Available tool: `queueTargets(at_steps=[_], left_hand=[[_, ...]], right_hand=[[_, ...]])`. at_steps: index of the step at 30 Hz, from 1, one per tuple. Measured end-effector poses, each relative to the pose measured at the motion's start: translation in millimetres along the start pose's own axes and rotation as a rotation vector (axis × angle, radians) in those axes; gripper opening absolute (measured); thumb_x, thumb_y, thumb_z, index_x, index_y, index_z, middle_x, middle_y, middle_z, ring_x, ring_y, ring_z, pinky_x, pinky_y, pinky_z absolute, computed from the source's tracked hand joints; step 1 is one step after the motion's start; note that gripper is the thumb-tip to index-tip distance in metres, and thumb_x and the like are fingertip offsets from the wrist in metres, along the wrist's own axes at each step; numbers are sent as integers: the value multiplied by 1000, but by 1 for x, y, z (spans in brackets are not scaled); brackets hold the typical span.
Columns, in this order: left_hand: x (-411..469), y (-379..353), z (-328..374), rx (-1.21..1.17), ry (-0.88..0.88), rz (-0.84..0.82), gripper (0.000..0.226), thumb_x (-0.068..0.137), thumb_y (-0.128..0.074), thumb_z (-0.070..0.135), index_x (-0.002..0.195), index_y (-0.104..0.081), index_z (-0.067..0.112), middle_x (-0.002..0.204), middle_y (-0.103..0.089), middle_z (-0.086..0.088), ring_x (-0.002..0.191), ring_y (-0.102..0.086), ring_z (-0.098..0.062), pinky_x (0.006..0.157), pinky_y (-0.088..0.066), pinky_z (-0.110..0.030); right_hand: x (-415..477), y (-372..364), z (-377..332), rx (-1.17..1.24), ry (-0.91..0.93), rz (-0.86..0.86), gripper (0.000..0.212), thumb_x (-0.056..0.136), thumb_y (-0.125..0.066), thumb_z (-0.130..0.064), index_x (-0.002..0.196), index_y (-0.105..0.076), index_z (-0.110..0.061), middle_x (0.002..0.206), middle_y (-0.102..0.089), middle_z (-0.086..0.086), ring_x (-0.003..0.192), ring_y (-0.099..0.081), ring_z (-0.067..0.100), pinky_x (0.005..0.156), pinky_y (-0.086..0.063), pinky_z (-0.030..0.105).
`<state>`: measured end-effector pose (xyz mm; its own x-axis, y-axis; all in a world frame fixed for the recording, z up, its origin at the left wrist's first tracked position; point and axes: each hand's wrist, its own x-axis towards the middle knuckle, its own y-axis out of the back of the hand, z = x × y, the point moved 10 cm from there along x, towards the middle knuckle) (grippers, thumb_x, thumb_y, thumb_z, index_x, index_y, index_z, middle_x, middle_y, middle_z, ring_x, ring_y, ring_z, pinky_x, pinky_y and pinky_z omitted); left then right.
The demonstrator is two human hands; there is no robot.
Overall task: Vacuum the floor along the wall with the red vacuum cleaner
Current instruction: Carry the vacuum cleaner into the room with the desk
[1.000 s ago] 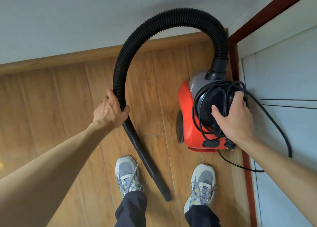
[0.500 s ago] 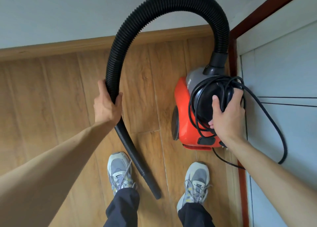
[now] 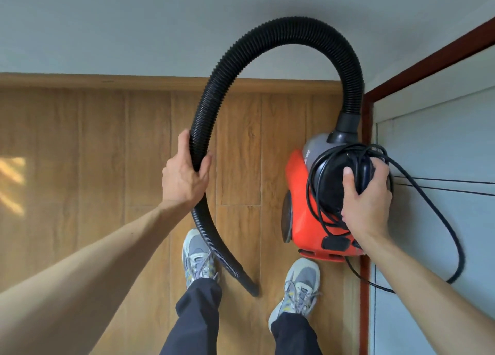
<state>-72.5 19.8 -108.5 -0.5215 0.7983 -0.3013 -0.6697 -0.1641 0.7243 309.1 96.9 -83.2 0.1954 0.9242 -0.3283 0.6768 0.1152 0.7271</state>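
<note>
The red vacuum cleaner [image 3: 305, 215] hangs above the wooden floor [image 3: 107, 167] at the right, close to the door. My right hand [image 3: 368, 204] grips its black handle together with loops of the black power cord [image 3: 439, 220]. A ribbed black hose [image 3: 267, 37] arches up from the vacuum's top and comes down on the left. My left hand [image 3: 184, 177] grips this hose partway along. The hose's smooth nozzle end [image 3: 247, 282] points down between my two shoes.
A pale wall with a wooden skirting board [image 3: 107, 80] runs across ahead. A white door [image 3: 442, 153] with a dark red frame stands at the right. My grey shoes [image 3: 197, 258] stand on the floor. A sunlit patch [image 3: 12, 183] lies at the far left.
The view has tilted so more wall shows. My left hand has slid slightly further up the hose. The vacuum and hose stay held in about the same place.
</note>
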Motion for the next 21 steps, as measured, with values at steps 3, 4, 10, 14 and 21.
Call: queueTargets(at_steps=[3, 4, 10, 14, 21], left_hand=[[-16, 29, 18, -9, -6, 15, 45, 96, -55, 38, 133, -31, 33, 84, -64, -4, 73, -64, -36, 74, -57, -47], [-22, 40, 24, -11, -1, 31, 43, 96, -55, 38, 132, -31, 33, 82, -64, -3, 72, -63, -35, 72, -55, -45], [-50, 92, 61, -37, 58, 109, 35, 97, -54, 39, 124, -34, 29, 75, -63, -5, 66, -62, -33, 66, -54, -42], [-72, 126, 79, -48, 81, 161, 32, 96, -56, 35, 119, -35, 27, 71, -59, 1, 61, -62, -24, 61, -48, -35], [-127, 201, 96, -65, 174, 265, 31, 97, -55, 37, 117, -34, 25, 75, -61, -5, 68, -64, -35, 69, -56, -45]], right_hand=[[-16, 18, -34, 25, 54, 27, 46, 97, -50, -50, 135, -37, -28, 88, -56, -8, 83, -58, 14, 79, -54, 59], [-22, 26, -45, 23, 78, 44, 44, 98, -51, -47, 134, -37, -27, 85, -50, -15, 80, -51, 0, 80, -53, 55], [-39, 57, -108, 22, 241, 34, 29, 100, -53, -37, 126, -41, -31, 88, -53, -43, 88, -39, -37, 65, -38, 19], [-48, 69, -141, 19, 279, -24, 27, 99, -48, -44, 123, -41, -32, 75, -61, -14, 63, -63, 6, 54, -48, 30], [-88, 81, -201, -1, 406, -194, 27, 99, -46, -45, 123, -39, -35, 72, -60, -6, 62, -60, 13, 52, -44, 28]])
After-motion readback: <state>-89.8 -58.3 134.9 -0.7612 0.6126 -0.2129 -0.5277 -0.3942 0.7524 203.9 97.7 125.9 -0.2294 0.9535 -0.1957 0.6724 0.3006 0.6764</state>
